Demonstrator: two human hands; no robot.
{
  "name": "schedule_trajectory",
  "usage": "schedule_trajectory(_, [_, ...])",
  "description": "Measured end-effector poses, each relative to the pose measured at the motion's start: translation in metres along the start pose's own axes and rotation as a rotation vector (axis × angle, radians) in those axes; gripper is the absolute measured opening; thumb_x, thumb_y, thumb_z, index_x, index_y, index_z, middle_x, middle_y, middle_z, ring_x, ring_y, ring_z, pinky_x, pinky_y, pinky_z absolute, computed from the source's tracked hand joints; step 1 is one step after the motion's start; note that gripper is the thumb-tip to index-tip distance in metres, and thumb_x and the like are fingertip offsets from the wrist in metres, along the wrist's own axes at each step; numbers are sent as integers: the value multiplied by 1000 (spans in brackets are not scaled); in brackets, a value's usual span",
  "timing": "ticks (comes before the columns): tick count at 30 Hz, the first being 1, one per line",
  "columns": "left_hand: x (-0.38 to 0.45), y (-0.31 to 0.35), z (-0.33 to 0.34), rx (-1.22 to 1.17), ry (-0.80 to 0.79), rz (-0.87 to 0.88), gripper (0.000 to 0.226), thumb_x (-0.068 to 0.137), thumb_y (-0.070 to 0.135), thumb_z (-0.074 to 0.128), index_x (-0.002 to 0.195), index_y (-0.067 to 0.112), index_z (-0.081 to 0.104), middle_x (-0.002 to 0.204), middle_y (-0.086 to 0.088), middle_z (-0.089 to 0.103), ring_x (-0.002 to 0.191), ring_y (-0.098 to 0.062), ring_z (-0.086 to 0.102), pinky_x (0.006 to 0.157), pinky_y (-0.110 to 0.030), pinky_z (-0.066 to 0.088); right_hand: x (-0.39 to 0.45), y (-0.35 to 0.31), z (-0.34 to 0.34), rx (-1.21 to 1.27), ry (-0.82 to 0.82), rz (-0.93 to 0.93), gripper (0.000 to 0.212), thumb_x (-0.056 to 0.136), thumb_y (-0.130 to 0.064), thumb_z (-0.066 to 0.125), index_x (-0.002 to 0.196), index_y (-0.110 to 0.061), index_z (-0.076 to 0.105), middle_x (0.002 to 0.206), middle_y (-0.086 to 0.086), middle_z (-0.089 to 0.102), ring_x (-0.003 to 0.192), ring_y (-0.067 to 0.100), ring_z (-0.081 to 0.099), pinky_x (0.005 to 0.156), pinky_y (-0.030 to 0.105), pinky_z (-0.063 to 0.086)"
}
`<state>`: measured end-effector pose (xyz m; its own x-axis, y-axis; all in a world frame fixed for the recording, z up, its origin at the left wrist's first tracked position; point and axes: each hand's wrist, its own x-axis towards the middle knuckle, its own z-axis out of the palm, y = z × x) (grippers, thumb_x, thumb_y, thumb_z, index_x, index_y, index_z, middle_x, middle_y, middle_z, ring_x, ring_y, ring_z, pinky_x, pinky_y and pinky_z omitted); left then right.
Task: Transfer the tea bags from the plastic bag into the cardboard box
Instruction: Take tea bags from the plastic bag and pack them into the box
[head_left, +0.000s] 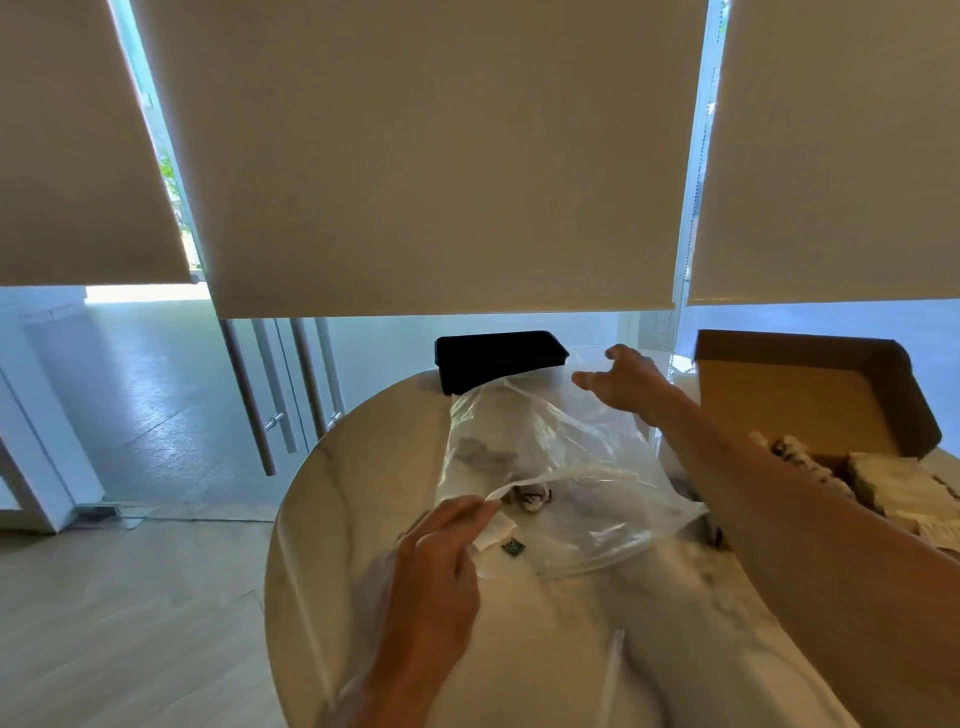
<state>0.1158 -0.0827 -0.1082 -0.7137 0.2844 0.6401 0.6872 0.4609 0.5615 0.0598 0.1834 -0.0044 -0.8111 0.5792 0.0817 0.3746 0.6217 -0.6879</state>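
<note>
A clear plastic bag (566, 467) lies crumpled in the middle of the round marble table (343, 499). My left hand (441, 551) pinches the bag's near edge and lifts it. A few tea bags (530, 496) show through the film near that edge, and a small white one (496, 532) hangs by my fingers. My right hand (618, 376) is stretched out over the bag's far end, fingers spread and holding nothing. The brown cardboard box (800, 395) stands at the right with its lid up. Several tea bags (893, 488) lie inside it.
A black rectangular tray (498, 356) sits at the table's far edge, behind the bag. Beyond the table are roller blinds, glass doors with long handles, and a wooden floor at the left.
</note>
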Motion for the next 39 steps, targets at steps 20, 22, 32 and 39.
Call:
schedule_trajectory(20, [0,9,-6,111,131,119,59,71,-12,73,121,18,63,111,10,65,103,-3,54,88,-9,42,-9,-3,-14,1005,341,-63,14,86,-25,68,74,-28,62,78,-3,59,74,15,55,62,29,44])
schedule_trajectory(22, [0,10,-5,118,136,146,57,71,-9,74,121,17,62,110,7,67,103,-4,54,87,-11,44,-15,-3,-20,1054,336,-100,14,88,-23,66,76,-28,62,80,-3,61,74,13,56,70,34,48])
schedule_trajectory(32, [0,10,-4,101,80,110,65,67,-16,72,123,15,61,112,3,66,106,6,46,94,2,30,-30,8,-27,630,288,-88,45,91,-25,61,133,-24,46,120,7,52,109,21,51,87,33,44])
schedule_trajectory(39, [1,7,-3,49,59,27,62,70,-14,68,122,20,63,114,20,54,105,8,43,90,6,27,-129,18,-49,222,-12,-508,15,84,-45,61,96,-37,65,123,-16,56,114,4,52,98,28,40])
